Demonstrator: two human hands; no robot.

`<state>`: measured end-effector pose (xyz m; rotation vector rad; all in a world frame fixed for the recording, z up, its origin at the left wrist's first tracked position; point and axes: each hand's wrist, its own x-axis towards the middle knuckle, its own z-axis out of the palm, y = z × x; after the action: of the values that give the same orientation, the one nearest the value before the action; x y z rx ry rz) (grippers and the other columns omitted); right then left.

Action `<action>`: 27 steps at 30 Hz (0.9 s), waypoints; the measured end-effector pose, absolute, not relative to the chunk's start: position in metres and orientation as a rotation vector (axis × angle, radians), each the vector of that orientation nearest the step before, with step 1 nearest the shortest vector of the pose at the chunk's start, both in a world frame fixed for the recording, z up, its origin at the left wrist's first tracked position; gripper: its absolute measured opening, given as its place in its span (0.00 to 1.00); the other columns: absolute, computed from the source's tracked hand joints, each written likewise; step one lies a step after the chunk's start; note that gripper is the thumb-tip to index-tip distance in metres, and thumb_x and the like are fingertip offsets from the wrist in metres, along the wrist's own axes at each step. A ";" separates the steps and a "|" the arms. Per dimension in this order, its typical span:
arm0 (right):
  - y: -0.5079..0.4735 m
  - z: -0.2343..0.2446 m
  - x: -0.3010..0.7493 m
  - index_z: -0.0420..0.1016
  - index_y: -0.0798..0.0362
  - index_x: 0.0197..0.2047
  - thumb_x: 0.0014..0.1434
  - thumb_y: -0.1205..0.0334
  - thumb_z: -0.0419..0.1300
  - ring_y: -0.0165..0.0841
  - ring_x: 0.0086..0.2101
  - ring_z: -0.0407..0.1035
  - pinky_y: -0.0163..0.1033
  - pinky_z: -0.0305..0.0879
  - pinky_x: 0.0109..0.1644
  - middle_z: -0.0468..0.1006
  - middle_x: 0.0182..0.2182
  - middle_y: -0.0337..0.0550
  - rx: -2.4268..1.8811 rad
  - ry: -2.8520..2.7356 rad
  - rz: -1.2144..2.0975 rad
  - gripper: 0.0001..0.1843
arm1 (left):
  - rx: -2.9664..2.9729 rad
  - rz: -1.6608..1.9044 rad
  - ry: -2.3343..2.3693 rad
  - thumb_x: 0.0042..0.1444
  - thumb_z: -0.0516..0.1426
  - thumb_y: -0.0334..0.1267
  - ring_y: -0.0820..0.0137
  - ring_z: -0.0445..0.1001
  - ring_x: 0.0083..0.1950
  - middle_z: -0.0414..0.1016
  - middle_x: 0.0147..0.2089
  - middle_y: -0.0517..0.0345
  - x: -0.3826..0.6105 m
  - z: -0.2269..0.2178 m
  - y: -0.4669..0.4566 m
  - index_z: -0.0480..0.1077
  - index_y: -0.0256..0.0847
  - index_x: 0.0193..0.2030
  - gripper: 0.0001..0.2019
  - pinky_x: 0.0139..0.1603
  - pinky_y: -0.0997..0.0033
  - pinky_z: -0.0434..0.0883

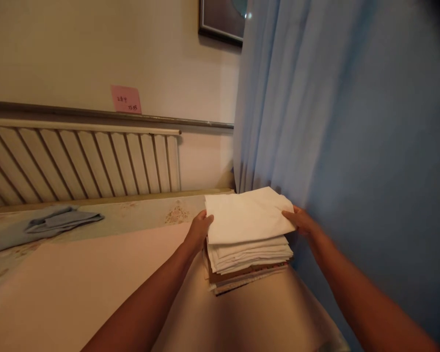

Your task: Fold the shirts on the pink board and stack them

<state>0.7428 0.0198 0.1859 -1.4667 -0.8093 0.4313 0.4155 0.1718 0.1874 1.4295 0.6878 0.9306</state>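
A folded white cloth is held by its two sides over a pile of folded fabric. My left hand pinches its left edge, thumb on top. At the right edge my right hand grips it the same way, fingers underneath and mostly hidden. Directly below lies the stack of folded cloths, white in the upper layers, with brown and patterned layers at the bottom. Whether the held cloth rests on the stack or hovers just above it, I cannot tell.
The stack lies on a pale pink sheet over a floral-covered surface. A folded grey-blue cloth lies at the left. A blue curtain hangs close on the right. Behind are a white radiator and a pink note.
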 end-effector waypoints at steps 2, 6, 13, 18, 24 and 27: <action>0.018 0.169 0.744 0.77 0.60 0.39 0.48 0.58 0.67 0.34 0.26 0.75 0.38 0.71 0.30 0.82 0.29 0.49 -1.582 -0.776 0.479 0.17 | 1.423 0.902 0.775 0.49 0.56 0.38 0.75 0.67 0.27 0.74 0.29 0.59 0.420 0.169 0.171 0.71 0.34 0.40 0.12 0.26 0.77 0.60; 0.016 0.141 0.741 0.76 0.59 0.33 0.47 0.61 0.66 0.36 0.26 0.74 0.38 0.71 0.29 0.81 0.26 0.47 -1.721 -0.736 0.497 0.10 | 1.398 0.813 0.937 0.49 0.58 0.34 0.75 0.65 0.24 0.69 0.23 0.63 0.424 0.141 0.169 0.69 0.36 0.32 0.04 0.25 0.77 0.59; 0.018 0.141 0.746 0.76 0.59 0.42 0.48 0.65 0.62 0.49 0.47 0.72 0.51 0.67 0.51 0.80 0.40 0.58 -2.017 -0.701 0.229 0.16 | 1.369 0.677 0.979 0.52 0.58 0.39 0.79 0.56 0.16 0.58 0.16 0.70 0.415 0.141 0.167 0.64 0.40 0.29 0.08 0.19 0.78 0.51; 0.030 0.162 0.720 0.67 0.59 0.59 0.59 0.56 0.54 0.48 0.61 0.58 0.52 0.50 0.66 0.67 0.59 0.61 -2.115 -1.086 -0.311 0.26 | 1.355 0.625 0.963 0.53 0.56 0.44 0.81 0.58 0.16 0.65 0.20 0.68 0.391 0.133 0.158 0.63 0.40 0.29 0.10 0.19 0.79 0.52; 0.066 0.149 0.676 0.67 0.54 0.59 0.65 0.52 0.47 0.43 0.63 0.56 0.53 0.53 0.65 0.67 0.60 0.53 -1.975 -1.741 -0.593 0.24 | 1.308 0.539 0.991 0.50 0.56 0.49 0.80 0.61 0.18 0.72 0.25 0.63 0.318 0.094 0.127 0.65 0.39 0.31 0.14 0.20 0.78 0.55; 0.069 0.118 0.662 0.68 0.51 0.59 0.64 0.53 0.47 0.46 0.62 0.56 0.58 0.54 0.63 0.68 0.60 0.51 -2.111 -1.843 -0.578 0.24 | 1.248 0.507 1.018 0.46 0.59 0.52 0.79 0.62 0.17 0.74 0.25 0.61 0.263 0.072 0.115 0.67 0.39 0.34 0.17 0.19 0.77 0.54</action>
<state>0.6620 0.0691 0.1179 -2.1115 -1.8430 -0.5783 0.2629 0.1154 0.0718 1.2481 1.0182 0.5066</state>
